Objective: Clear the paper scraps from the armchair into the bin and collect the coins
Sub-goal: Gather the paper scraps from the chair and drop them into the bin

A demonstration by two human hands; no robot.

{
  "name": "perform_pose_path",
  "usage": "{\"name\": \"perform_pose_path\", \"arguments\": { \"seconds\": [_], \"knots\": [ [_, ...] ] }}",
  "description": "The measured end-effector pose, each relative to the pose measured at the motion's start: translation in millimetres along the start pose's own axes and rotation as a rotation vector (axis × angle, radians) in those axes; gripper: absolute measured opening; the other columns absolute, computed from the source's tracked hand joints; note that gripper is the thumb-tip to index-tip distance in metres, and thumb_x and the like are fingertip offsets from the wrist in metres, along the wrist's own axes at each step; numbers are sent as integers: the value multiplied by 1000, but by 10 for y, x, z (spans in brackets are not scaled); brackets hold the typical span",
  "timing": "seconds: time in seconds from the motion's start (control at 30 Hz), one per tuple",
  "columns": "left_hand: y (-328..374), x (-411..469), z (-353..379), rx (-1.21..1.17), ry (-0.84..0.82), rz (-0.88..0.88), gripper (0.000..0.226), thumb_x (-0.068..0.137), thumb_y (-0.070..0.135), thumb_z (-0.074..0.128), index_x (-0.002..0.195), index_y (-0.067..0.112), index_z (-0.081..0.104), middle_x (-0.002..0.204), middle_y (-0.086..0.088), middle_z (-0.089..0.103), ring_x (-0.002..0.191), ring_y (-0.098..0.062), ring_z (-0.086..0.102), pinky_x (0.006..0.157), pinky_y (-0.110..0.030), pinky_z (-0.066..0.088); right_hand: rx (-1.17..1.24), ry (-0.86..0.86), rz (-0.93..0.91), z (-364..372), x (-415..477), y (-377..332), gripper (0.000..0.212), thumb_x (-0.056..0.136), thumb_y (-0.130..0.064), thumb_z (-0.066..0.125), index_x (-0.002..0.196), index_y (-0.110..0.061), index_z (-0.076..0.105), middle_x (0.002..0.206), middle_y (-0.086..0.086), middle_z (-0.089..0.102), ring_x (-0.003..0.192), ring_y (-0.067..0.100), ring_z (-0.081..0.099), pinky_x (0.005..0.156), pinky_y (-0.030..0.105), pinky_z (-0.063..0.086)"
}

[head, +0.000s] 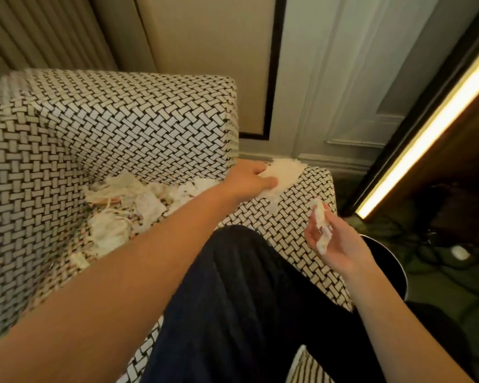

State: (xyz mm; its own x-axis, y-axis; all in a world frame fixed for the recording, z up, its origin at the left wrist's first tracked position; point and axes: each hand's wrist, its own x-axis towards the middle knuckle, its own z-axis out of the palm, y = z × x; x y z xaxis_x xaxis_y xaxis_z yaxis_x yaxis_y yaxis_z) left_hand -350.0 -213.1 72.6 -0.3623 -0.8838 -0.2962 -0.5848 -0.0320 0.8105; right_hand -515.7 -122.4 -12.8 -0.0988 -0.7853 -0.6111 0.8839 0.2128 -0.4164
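White paper in a pile lies across the seat of the armchair, right up against the backrest. Your left hand is out at the chair's far arm, thumb and fingers curled onto a wad sitting on top of it. Your right hand is palm up, fingers loosely curled round a scrap, near the dark bin. Your knee is on the seat.
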Motion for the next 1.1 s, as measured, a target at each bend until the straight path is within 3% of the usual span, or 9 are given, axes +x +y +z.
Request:
{"name": "perform_pose_path", "arguments": {
  "seconds": [0.07, 0.2, 0.33, 0.53, 0.6, 0.73, 0.87, 0.93, 1.1],
  "knots": [
    [69, 57, 215, -100, -18, -25, 20, 91, 19, 59, 110, 13, 63, 107, 0, 60, 91, -15, 57, 75, -23, 46, 53, 71, 11, -218, 2, -73, 33, 91, -20, 57, 123, -13, 60, 84, 4, 65, 76, 9, 59, 81, 25, 50],
    [188, 250, 774, -282, -85, -139, 47, 91, 19, 59, 136, 11, 46, 126, -1, 56, 94, -13, 57, 70, -21, 47, 213, 241, 8, -700, 26, -260, 27, 93, -19, 54, 117, -14, 63, 90, 7, 65, 80, 9, 60, 93, 23, 47],
    [222, 405, 1275, -445, -123, -277, 49, 92, 18, 59, 138, 13, 43, 128, -6, 55, 106, -17, 54, 77, -27, 47, 285, 362, -8, -1057, 88, -385, 19, 96, -18, 48, 105, -16, 65, 100, 9, 61, 77, 11, 60, 69, 22, 52],
    [248, 537, 1711, -536, -179, -324, 38, 93, 15, 55, 131, 9, 50, 125, -7, 57, 108, -19, 56, 78, -25, 50, 317, 457, 6, -1426, 273, -548, 21, 100, -19, 41, 93, -18, 61, 83, 5, 58, 52, 10, 63, 56, 19, 51],
    [291, 538, 1805, -516, -224, -324, 38, 93, 15, 55, 131, 10, 51, 126, -7, 58, 112, -19, 55, 84, -27, 48, 335, 467, 17, -1517, 373, -588, 19, 100, -19, 42, 95, -18, 61, 82, 4, 58, 60, 8, 60, 52, 17, 50],
    [306, 518, 1904, -454, -345, -327, 39, 94, 16, 54, 133, 11, 49, 127, -3, 56, 112, -15, 51, 86, -28, 42, 329, 467, 3, -1483, 459, -615, 21, 100, -19, 41, 115, -15, 55, 88, 4, 58, 77, 11, 58, 60, 20, 47],
    [284, 489, 1959, -372, -382, -330, 49, 94, 19, 54, 140, 11, 38, 136, -6, 47, 117, -18, 47, 94, -31, 40, 393, 426, -21, -1423, 426, -593, 45, 102, -28, 35, 142, -8, 36, 139, 17, 45, 129, 32, 45, 97, 39, 44],
    [272, 477, 1963, -354, -396, -325, 53, 94, 20, 53, 143, 14, 34, 144, -6, 40, 125, -19, 44, 96, -31, 40, 423, 372, -31, -1413, 400, -589, 53, 100, -34, 37, 146, -8, 28, 147, 19, 36, 134, 38, 37, 111, 47, 30],
    [228, 425, 1877, -344, -428, -304, 46, 97, 15, 47, 142, 15, 38, 143, -7, 42, 128, -19, 44, 98, -30, 38, 370, 284, -115, -1355, 311, -554, 62, 98, -40, 39, 151, -22, 14, 157, 18, 12, 144, 38, 14, 116, 51, 17]
  ]
}}
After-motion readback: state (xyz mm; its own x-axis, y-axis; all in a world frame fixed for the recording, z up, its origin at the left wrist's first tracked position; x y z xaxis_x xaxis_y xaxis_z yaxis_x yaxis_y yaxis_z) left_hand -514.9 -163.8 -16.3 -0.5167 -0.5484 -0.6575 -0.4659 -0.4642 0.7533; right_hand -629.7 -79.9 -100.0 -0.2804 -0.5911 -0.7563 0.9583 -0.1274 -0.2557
